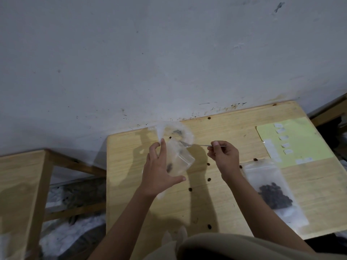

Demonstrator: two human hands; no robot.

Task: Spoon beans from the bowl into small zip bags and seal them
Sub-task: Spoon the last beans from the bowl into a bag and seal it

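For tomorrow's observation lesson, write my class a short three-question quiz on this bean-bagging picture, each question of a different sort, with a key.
1. True or false: the right hand holds the spoon.
2. Which does the left hand hold? A) the yellow sheet B) the small clear bag C) the filled bag
3. Fill in: loose beans lie scattered on the wooden ____.

Key
1. True.
2. B: the small clear bag; the yellow sheet and filled bag lie untouched on the right.
3. Table; one loose bean lies between the arms.

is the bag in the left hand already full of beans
No, the small zip bag held by the left hand looks nearly empty, with only a bean or two visible inside.
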